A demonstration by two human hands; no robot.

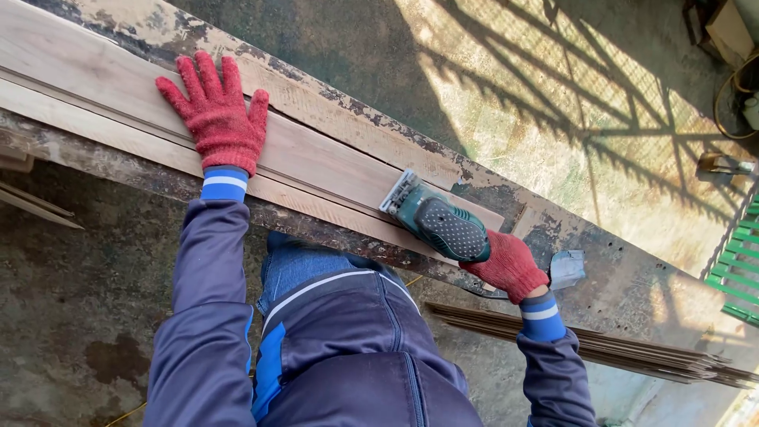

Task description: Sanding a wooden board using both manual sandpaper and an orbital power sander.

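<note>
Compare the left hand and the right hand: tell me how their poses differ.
The left hand lies flat, fingers spread, on the pale wooden board; the right hand curls around the rear of the green sander. The left hand sits farther along the board, the right near its end. Both wear red knit gloves.

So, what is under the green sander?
The green sander rests on a pale wooden plank, gripped by the right hand. The plank lies on a worn bench. The sander's pad face and the wood beneath it are covered.
</note>
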